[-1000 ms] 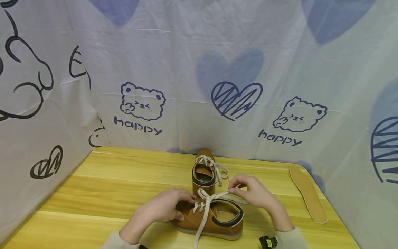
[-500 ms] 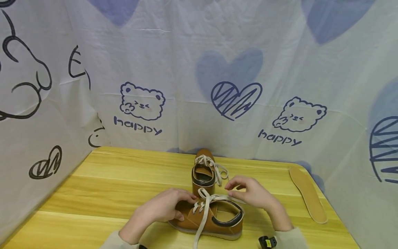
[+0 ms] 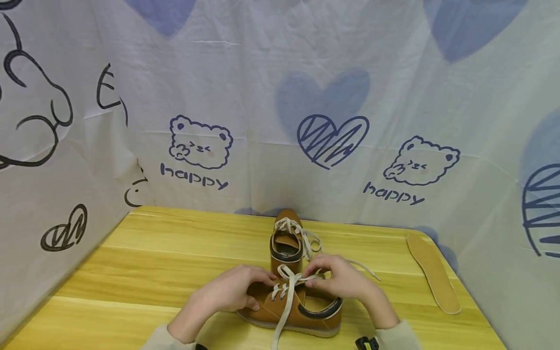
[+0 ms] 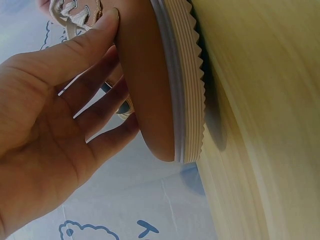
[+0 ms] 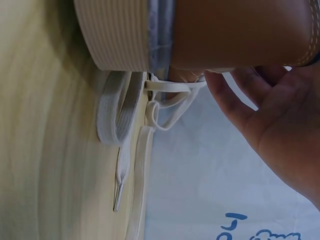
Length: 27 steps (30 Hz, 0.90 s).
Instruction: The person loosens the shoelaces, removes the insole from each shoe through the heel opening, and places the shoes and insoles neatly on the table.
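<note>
A tan lace-up shoe (image 3: 302, 311) with a pale ribbed sole (image 4: 185, 75) lies near the front of the wooden table (image 3: 175, 253), toe to the left. My left hand (image 3: 232, 291) grips its toe, thumb pressed on the upper (image 4: 145, 75). My right hand (image 3: 339, 282) reaches over the shoe's opening and its fingertips pinch the white shoelace (image 3: 302, 278) at the crossing. One lace end trails off to the right on the table (image 3: 365, 268); the other hangs over the shoe's near side (image 3: 282, 316). In the right wrist view the fingertips of my right hand (image 5: 280, 115) are hidden behind the shoe (image 5: 240, 30).
A second matching shoe (image 3: 286, 240) with tied laces stands just behind the first, toe pointing away. A tan insole (image 3: 433, 272) lies at the table's right edge. A printed cloth backdrop (image 3: 280, 121) walls in the back and both sides.
My right hand let the lace end drop onto the table and moved left, down onto the lace crossing. My left hand and both shoes stayed put.
</note>
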Each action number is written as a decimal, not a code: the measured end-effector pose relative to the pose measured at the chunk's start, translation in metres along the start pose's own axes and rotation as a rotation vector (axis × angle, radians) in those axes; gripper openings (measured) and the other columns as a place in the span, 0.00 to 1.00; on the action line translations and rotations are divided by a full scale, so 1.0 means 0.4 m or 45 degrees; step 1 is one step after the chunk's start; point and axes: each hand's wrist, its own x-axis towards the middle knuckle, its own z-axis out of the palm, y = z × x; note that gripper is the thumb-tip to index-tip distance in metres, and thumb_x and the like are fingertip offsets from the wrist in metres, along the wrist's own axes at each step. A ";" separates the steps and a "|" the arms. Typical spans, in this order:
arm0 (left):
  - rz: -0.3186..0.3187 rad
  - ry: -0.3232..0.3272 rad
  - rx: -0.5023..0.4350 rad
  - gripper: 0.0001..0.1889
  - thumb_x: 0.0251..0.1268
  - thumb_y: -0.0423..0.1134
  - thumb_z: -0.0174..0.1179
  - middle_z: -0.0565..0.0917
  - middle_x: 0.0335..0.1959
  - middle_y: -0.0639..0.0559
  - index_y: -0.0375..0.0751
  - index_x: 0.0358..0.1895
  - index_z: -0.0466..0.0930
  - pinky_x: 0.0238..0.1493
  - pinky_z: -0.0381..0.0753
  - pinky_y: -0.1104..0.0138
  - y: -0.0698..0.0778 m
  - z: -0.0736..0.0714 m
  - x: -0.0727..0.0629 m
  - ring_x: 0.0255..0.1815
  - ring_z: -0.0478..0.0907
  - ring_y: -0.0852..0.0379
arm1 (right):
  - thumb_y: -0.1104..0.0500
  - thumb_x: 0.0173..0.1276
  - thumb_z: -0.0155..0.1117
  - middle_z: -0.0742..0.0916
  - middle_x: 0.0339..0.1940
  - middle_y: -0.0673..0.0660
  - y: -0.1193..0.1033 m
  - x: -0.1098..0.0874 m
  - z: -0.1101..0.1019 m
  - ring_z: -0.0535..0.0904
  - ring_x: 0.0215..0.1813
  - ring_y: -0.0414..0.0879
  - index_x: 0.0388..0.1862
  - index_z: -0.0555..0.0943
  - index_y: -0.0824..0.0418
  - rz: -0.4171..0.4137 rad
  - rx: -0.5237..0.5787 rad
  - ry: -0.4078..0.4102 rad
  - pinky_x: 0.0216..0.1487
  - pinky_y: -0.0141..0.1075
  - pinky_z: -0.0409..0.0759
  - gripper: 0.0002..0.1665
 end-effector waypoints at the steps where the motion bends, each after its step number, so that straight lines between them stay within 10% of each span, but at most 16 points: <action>1: -0.001 -0.001 -0.001 0.28 0.51 0.32 0.80 0.84 0.63 0.50 0.45 0.59 0.86 0.69 0.76 0.52 0.000 0.000 0.000 0.65 0.79 0.48 | 0.57 0.70 0.72 0.88 0.44 0.44 -0.001 0.001 0.001 0.82 0.50 0.45 0.45 0.89 0.51 0.001 -0.007 -0.001 0.56 0.44 0.83 0.06; 27: -0.037 -0.026 0.001 0.27 0.54 0.34 0.79 0.83 0.65 0.54 0.46 0.60 0.86 0.70 0.75 0.53 -0.003 0.005 0.004 0.67 0.78 0.49 | 0.58 0.73 0.70 0.88 0.40 0.48 0.038 -0.058 -0.082 0.83 0.43 0.41 0.41 0.89 0.55 0.188 0.006 0.109 0.48 0.38 0.84 0.03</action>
